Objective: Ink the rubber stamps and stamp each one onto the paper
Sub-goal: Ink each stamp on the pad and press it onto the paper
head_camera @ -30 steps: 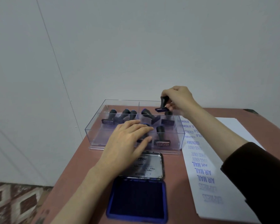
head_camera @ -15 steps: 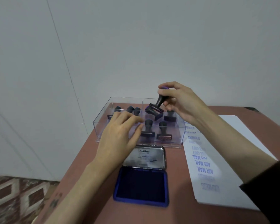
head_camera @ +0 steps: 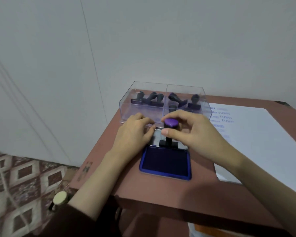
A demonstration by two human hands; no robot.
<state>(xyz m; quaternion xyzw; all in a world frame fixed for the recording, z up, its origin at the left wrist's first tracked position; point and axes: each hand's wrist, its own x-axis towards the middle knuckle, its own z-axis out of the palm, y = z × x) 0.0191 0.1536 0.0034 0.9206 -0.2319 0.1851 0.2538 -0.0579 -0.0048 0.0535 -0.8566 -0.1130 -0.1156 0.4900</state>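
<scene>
Rubber stamp (head_camera: 168,143), purple-capped, held upright at the far edge of the ink pad (head_camera: 166,162).
Right hand (head_camera: 195,134) pinches the handle from above, probably to set the face squarely into the ink. Left hand (head_camera: 135,132) rests with relaxed fingers on the pad's opened lid (head_camera: 157,139), seemingly steadying it. Beyond the pad is a clear box (head_camera: 126,106) of other stamps (head_camera: 154,98). Right of the pad, part-printed paper (head_camera: 256,134) lies on the desk (head_camera: 109,168).
</scene>
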